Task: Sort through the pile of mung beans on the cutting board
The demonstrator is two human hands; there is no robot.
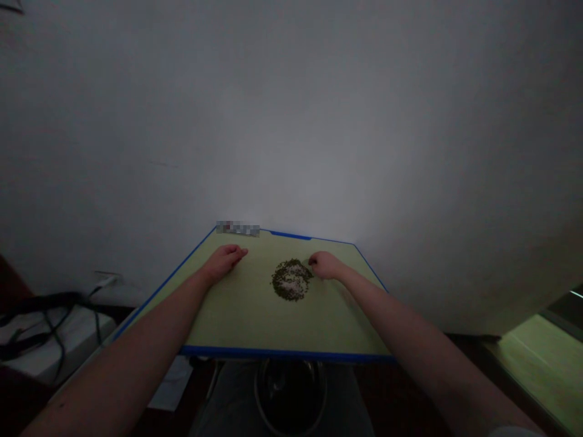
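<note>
A round pile of small grains [291, 280], dark greenish-brown with paler whitish ones mixed in, lies on the pale yellow-green table top [246, 321]. At the pile's upper right edge is my right hand [326, 266], its fingers curled and the fingertips drawn together. Whatever it might be pinching is too small to make out. To the left of the pile, apart from it, my left hand [224, 261] rests on the table with its fingers curled together and pointing right. Whether anything is inside it is hidden.
Blue edging [286, 352] borders the table. A blurred-out strip [237, 229] lies at the far left corner, by a grey-white wall [291, 121]. Below the front edge a metal bowl [290, 397] sits on my lap. Dark cables [59, 315] run over a white surface at left.
</note>
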